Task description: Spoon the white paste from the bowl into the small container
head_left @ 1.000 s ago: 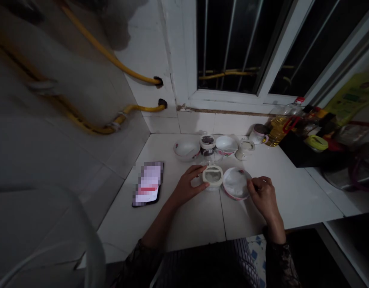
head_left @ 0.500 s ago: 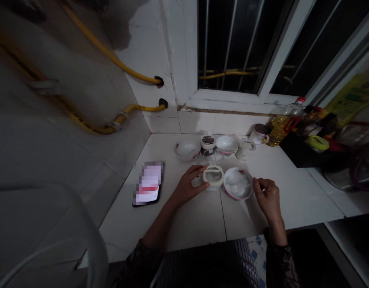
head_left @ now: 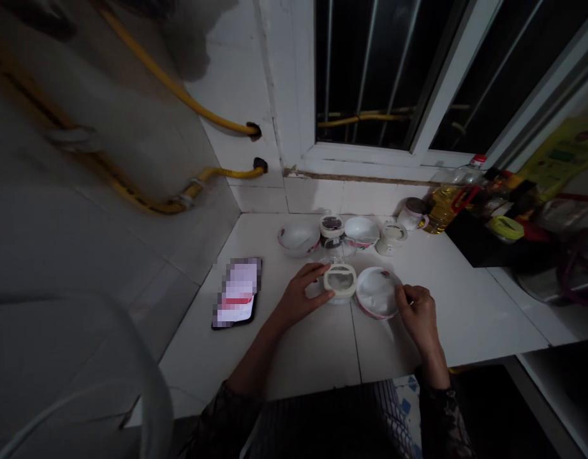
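Now, far left, a phone (head_left: 236,293) lies on the counter, then the left hand (head_left: 303,296) comes in, fingers wrapped around a clear jar (head_left: 340,280) with a cream rim. Just beside it sits a white bowl (head_left: 377,292), and the right hand (head_left: 418,319) is pinched closed at its edge, gripping what, can't tell.
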A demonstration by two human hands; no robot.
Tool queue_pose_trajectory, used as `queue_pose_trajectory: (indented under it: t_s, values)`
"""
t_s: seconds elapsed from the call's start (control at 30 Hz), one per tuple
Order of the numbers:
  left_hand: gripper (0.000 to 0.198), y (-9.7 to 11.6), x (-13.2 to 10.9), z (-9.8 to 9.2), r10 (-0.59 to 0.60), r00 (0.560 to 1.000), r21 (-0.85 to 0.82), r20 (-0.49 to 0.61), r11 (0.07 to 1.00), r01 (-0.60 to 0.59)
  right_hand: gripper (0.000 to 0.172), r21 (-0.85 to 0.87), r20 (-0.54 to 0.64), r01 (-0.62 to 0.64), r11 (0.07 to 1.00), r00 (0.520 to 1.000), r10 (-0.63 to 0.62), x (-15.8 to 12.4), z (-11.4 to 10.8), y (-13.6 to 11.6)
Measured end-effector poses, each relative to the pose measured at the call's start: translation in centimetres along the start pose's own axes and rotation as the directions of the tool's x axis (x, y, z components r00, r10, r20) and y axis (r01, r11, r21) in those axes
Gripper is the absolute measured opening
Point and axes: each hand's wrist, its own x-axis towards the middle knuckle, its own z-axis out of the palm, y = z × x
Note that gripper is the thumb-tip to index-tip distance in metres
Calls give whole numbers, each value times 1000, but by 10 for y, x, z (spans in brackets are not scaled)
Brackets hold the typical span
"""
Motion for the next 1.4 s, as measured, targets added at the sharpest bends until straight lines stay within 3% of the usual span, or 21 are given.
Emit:
queue_pose_trajectory:
  t_s: [0.37,0.67,0.8,0.93,1.0,1.07,1.13,1.2,1.3,1.4]
  values:
    - [50,2,0,-1,-22,1000,3,16,1000,22,47,241,31,-281,929,959,282,0,-3,1]
    - [51,0,0,1,-25,1000,10,7,1000,25,48,368,-46,-326,871,929,367,7,-1,-4]
    - [51,1,0,0,-1,1000,6,0,1000,1,47,345,-114,-231,910,952,285,15,3,-20]
    - [50,1,0,0,-5,1000,12,11,1000,5,38,162,-269,43,986,963,3,18,14,-44]
    - [50,1,0,0,-11,1000,17,9,1000,11,33,36,-233,242,970,946,-227,16,22,-54]
    - [51,0,0,0,-14,1000,17,4,1000,14,30,-56,-128,424,904,895,-428,13,28,-60]
    - [51,0,0,0,-17,1000,15,2,1000,17,27,-102,-82,516,850,848,-524,10,30,-61]
    - [51,-1,-1,0,-20,1000,12,5,1000,20,27,-126,-130,493,861,852,-507,9,27,-56]
    - [51,-1,-1,1,-27,1000,14,5,1000,27,31,-121,-220,336,934,908,-356,9,13,-41]
    - [51,-1,-1,1,-34,999,21,-2,999,34,37,-87,-226,207,975,949,-221,9,-2,-21]
